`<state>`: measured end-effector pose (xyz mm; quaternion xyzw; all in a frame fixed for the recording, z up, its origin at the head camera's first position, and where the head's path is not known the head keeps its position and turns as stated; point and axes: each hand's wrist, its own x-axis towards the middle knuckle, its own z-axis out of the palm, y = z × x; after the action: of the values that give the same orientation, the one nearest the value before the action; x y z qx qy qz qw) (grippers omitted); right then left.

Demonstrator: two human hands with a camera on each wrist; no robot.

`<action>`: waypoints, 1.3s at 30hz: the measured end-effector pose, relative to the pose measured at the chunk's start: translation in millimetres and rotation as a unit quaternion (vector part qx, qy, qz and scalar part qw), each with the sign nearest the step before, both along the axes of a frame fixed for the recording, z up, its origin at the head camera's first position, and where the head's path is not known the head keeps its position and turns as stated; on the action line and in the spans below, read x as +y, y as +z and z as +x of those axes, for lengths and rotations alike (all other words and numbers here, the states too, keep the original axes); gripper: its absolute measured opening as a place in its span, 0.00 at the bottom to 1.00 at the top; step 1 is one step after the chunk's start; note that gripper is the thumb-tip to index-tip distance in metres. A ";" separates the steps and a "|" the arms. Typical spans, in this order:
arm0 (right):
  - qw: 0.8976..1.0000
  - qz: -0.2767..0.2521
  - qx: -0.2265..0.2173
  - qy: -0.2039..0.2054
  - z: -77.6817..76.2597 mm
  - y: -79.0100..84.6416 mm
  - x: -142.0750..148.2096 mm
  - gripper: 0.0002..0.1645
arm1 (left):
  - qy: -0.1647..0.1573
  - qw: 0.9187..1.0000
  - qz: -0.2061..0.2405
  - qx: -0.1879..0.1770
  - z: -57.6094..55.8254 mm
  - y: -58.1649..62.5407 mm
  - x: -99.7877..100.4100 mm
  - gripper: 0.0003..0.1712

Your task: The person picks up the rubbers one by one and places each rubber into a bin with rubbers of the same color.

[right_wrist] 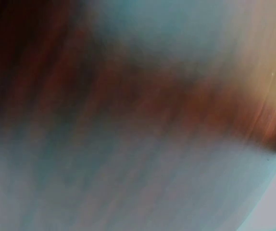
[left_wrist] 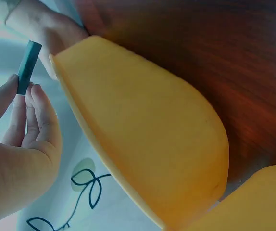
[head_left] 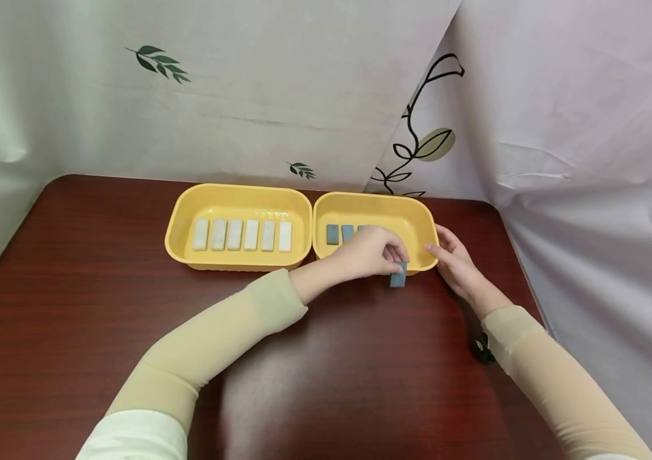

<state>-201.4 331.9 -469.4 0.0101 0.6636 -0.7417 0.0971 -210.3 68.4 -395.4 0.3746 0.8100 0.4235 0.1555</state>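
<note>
Between thumb and fingertips my left hand pinches a small blue-grey rectangular block, held over the front rim of the right yellow tub. In the left wrist view the block stands up slantwise from the fingertips, beside the tub's outer wall. My right hand grips that tub's right end, thumb over the rim and fingers outside. Inside it lie blue-grey blocks in a row, partly hidden by my left hand. The right wrist view is mostly blurred.
A second yellow tub stands close on the left, with several whitish blocks in a row. Both tubs are near the back edge of the dark red wooden table. Patterned curtains hang behind and at the sides.
</note>
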 end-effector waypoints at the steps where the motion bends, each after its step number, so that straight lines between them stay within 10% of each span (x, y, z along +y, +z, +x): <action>1: 1.000 0.000 0.000 0.001 -0.1 0.1 -0.4 0.23 | 0.005 1.000 0.002 -0.002 -2.5 0.7 0.3 0.06; 39: 1.000 -0.003 -0.013 -0.007 -1.1 2.4 -1.3 0.25 | 0.129 0.990 0.028 -0.039 -67.9 -30.1 25.3 0.09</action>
<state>-202.5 330.6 -466.9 0.0238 0.6601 -0.7441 0.1003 -278.2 93.8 -425.5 0.2546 0.8326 0.4770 0.1203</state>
